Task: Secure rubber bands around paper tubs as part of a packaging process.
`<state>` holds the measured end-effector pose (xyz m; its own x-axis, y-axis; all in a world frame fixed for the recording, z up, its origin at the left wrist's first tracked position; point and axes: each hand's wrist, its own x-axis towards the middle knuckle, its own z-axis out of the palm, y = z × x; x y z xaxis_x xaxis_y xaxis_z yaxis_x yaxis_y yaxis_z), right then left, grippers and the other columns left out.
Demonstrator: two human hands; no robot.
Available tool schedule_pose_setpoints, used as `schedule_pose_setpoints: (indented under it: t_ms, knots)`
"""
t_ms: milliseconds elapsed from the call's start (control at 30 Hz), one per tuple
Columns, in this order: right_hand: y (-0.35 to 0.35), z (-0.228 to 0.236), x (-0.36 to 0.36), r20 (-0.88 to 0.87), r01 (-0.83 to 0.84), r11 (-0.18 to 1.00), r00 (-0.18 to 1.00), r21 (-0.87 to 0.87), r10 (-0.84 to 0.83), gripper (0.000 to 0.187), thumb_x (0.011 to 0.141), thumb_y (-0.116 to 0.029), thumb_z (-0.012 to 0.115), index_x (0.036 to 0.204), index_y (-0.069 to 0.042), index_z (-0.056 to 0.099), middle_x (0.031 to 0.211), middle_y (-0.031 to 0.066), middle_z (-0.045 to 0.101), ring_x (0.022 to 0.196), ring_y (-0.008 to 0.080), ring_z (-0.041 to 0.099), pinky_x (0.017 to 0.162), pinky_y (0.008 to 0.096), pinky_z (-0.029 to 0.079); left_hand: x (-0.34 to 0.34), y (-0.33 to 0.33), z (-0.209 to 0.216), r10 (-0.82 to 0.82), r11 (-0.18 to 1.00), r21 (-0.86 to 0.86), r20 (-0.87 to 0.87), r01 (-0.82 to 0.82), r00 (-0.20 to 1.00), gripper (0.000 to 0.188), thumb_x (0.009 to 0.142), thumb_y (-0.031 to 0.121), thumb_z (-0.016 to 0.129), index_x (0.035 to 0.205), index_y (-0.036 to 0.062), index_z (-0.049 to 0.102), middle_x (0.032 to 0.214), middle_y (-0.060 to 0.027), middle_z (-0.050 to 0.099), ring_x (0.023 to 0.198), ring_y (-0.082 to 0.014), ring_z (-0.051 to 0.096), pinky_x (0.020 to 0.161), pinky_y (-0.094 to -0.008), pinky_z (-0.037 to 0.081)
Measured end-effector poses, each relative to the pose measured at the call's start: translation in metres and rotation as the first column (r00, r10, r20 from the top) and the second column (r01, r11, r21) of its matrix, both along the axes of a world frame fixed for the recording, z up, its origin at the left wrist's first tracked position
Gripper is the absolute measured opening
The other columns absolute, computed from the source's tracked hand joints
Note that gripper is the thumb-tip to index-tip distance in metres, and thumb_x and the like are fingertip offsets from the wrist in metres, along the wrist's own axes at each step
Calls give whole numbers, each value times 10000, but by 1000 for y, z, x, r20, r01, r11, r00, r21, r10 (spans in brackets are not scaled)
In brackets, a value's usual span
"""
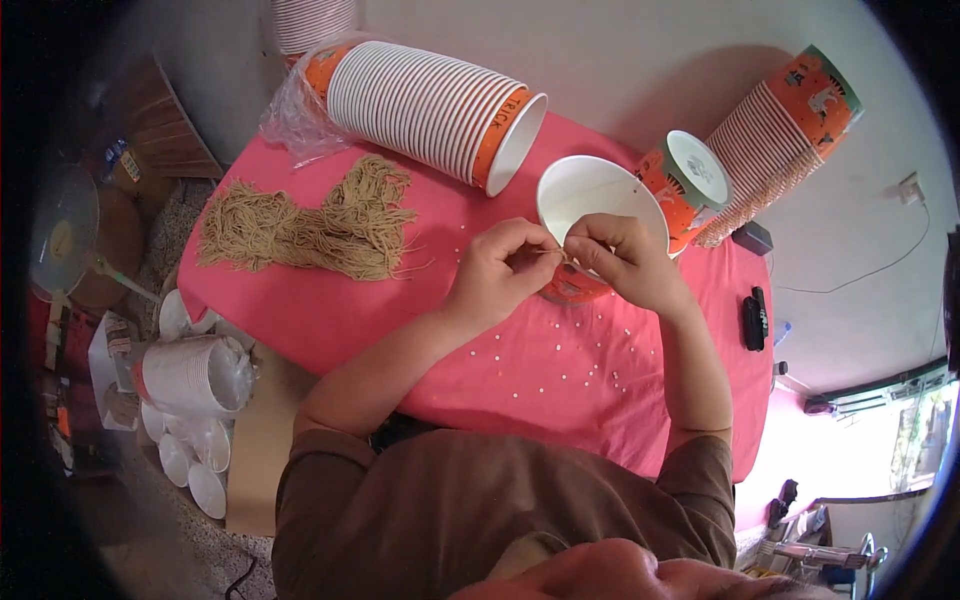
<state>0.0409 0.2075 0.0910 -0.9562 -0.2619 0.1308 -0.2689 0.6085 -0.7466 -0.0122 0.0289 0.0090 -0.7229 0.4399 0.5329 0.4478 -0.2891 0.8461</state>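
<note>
In front of me an orange paper bucket (600,185) with a white inside stands on the pink-covered table (440,360), its mouth tilted toward me. At its near rim my left hand (505,270) and my right hand (635,262) meet, thumbs and forefingers pinched together. A thin tan string (566,256) runs between the fingertips; my fingers hide most of it and where it joins the bucket. To the left lies a loose bundle of tan strings (315,225), with a few ends straying toward my left hand.
Nested paper buckets (430,110) lie at the back left, partly in clear plastic (300,125). Another stack (770,150) leans at the right, beside an upturned bucket (697,172). Small white dots (560,375) dot the cloth. More buckets (190,375) lie on the floor at left.
</note>
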Motion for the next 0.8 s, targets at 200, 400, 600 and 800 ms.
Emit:
schedule_pose_setpoints:
  t_ms: [200,400,600,800]
  knots:
    - [0,-9,-7,84,-11,993,996,-120,21,235,952,-161,548,804,18,583,620,9,499,604,75,434,552,279,384,-1,7,-6,139,985,117,-107,-126,984,48,837,-4,663,859,17,625,816,-1,609,747,-48,558,616,-217,453]
    - [-10,-10,-2,-144,80,990,985,-117,-96,105,894,-86,622,857,2,580,627,-9,497,592,50,463,536,238,378,-1,3,-5,-167,973,209,331,100,929,43,899,67,610,920,30,604,768,25,568,638,-45,519,554,-204,418]
    - [-20,-13,11,-176,62,989,981,-132,-85,180,832,20,645,998,-6,581,759,47,597,603,105,557,528,256,433,-7,-5,0,-495,868,387,640,310,588,66,902,132,587,924,72,572,679,59,461,539,-17,367,464,-182,274]
    - [-18,-15,9,-420,-13,1000,908,-17,4,153,809,42,644,957,7,628,822,104,638,647,186,619,581,283,489,-10,-9,0,-634,771,504,664,389,397,85,890,156,596,934,85,580,643,60,426,531,-32,379,457,-188,280]
